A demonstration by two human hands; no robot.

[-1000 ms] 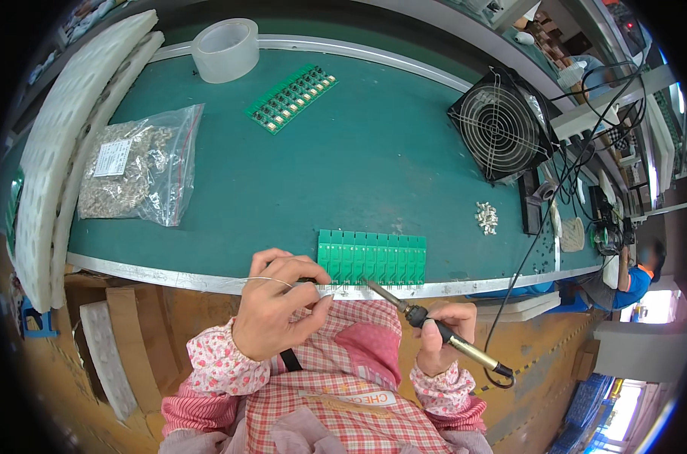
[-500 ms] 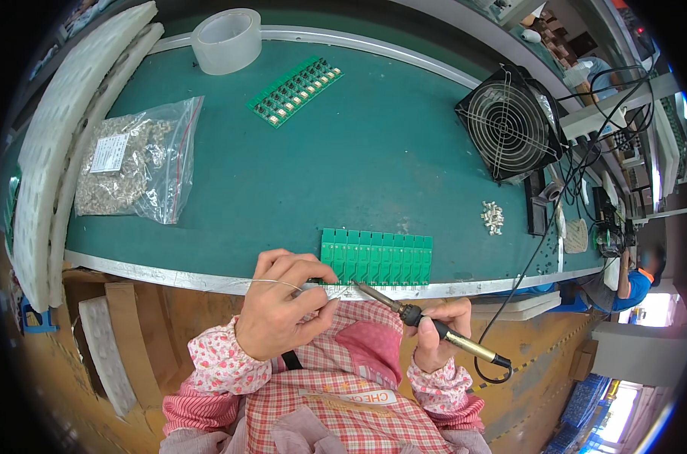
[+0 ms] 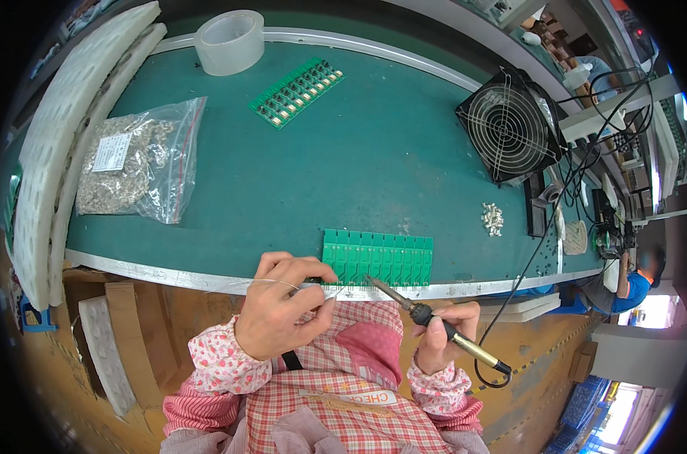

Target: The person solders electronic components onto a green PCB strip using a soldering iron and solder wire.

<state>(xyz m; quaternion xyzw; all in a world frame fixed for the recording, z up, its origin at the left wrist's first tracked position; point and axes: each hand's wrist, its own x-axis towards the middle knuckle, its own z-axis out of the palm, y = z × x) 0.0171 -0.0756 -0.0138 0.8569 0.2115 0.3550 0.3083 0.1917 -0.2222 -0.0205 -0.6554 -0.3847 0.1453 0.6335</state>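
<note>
My left hand (image 3: pixel 283 310) pinches a thin strand of solder wire (image 3: pixel 266 281). Its fingertips are at the near left corner of a green circuit board (image 3: pixel 379 257), which lies at the table's front edge. In my right hand (image 3: pixel 443 333) is a soldering iron (image 3: pixel 476 351), gripped by its handle with the tip pointing up and left. That tip is at the board's near edge, by the row of small pins, right of the wire's end. Whether it touches a pin is too small to tell.
A second board with mounted parts (image 3: pixel 298 93) lies farther back, near a tape roll (image 3: pixel 230 44). Left are a bag of small metal parts (image 3: pixel 124 166) and white foam trays (image 3: pixel 79 129). A fan (image 3: pixel 508 125) and a pile of small parts (image 3: pixel 492 219) are right.
The soldering iron's tip has moved slightly right along the board's near edge, away from the solder wire's end. My left hand has barely moved.
</note>
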